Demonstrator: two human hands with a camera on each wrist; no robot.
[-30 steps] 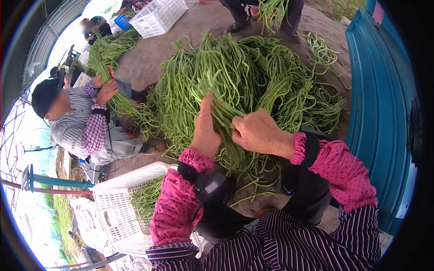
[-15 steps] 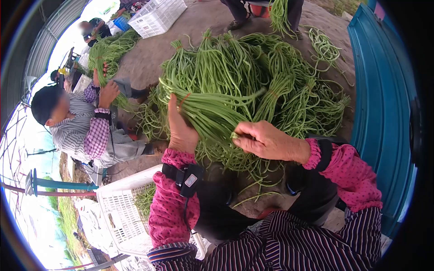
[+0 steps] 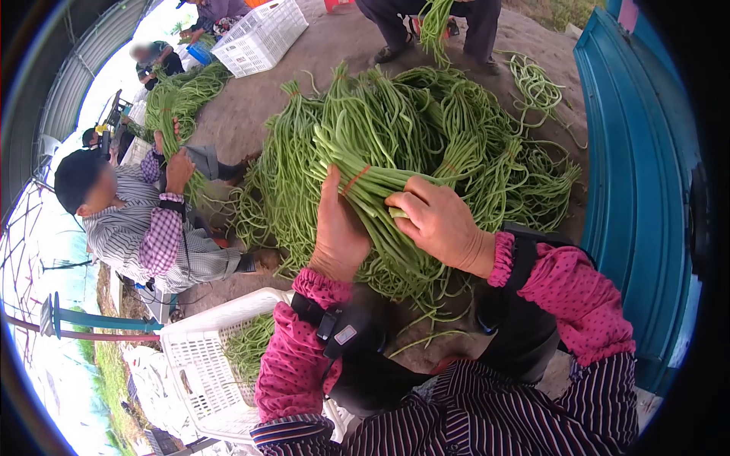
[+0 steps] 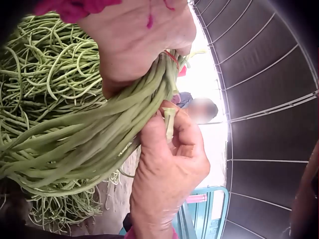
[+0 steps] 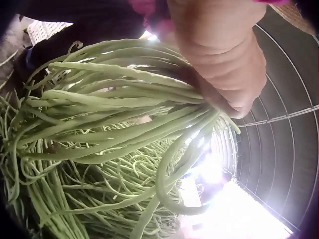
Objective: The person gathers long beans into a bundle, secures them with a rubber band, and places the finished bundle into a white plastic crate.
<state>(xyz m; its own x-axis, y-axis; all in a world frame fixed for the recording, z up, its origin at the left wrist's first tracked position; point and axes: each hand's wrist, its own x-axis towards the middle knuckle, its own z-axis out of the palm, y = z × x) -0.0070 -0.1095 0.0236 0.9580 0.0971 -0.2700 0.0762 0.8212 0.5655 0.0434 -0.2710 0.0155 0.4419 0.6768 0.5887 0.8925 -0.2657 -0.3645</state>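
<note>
A bunch of long green yardlong beans [image 3: 380, 220] is gripped by my left hand [image 3: 342, 239], near a thin red band [image 3: 355, 179] that circles its upper end. Beside the bunch, just below the band, my right hand [image 3: 445, 228] pinches a bean end; the cut tip [image 4: 170, 119] pokes up between thumb and fingers in the left wrist view. Loose lengths of the bunch [image 5: 119, 99] fan out past my left hand in the right wrist view. Under both hands spreads a big pile of yardlong beans [image 3: 411, 114], some tied in bunches.
At lower left stands a white plastic crate [image 3: 199, 380] with beans inside. Another white crate [image 3: 262, 42] sits at the back. A seated person [image 3: 141, 220] on the left handles beans. A blue-green metal panel [image 3: 631, 190] borders the right side. Someone's legs [image 3: 479, 34] show behind the pile.
Half a second ago my hands were farther apart, the bunch swung left and the right hand on a bean end. Now the bunch is back toward the middle and the hands are close together.
</note>
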